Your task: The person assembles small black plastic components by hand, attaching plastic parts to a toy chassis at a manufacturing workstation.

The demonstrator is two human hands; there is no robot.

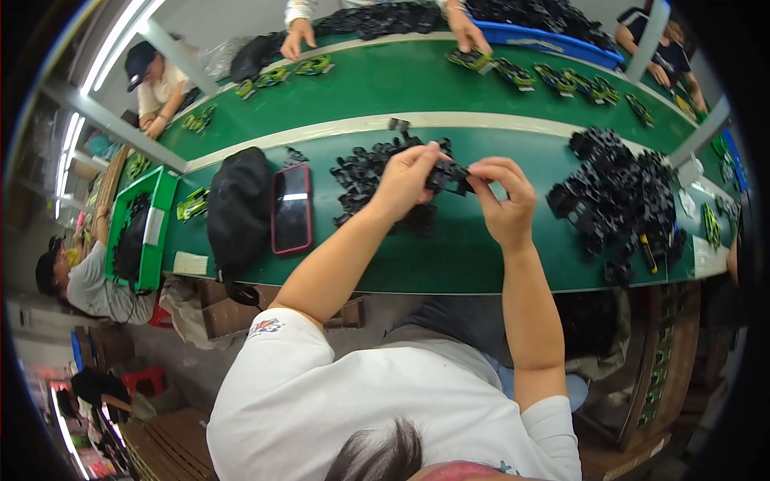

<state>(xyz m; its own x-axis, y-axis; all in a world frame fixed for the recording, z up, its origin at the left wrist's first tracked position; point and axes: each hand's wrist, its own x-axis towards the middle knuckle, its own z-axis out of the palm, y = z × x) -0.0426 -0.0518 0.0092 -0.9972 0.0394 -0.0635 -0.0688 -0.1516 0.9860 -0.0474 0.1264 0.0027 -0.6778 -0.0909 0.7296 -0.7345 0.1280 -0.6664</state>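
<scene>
Between my two hands is a black plastic part (pixel 451 178), held above the green worktable. My left hand (pixel 407 178) pinches its left end, fingers closed. The thumb and fingers of my right hand (pixel 507 196) close on its right end. Behind and beneath my left hand spreads a pile of similar black plastic parts (pixel 357 178), some of it hidden by that hand and wrist. Farther right lies a larger heap of black plastic parts (pixel 618 196). The finer shape of the held part is too small to make out.
To the left lie a phone (pixel 291 210) with a red rim, a black bag (pixel 239 212) and a green crate (pixel 164 232). A yellow-and-black tool (pixel 648 253) lies by the right heap. Across a pale ledge, a co-worker's hands (pixel 469 34) touch green-and-black pieces (pixel 513 74) near a blue tray (pixel 537 38).
</scene>
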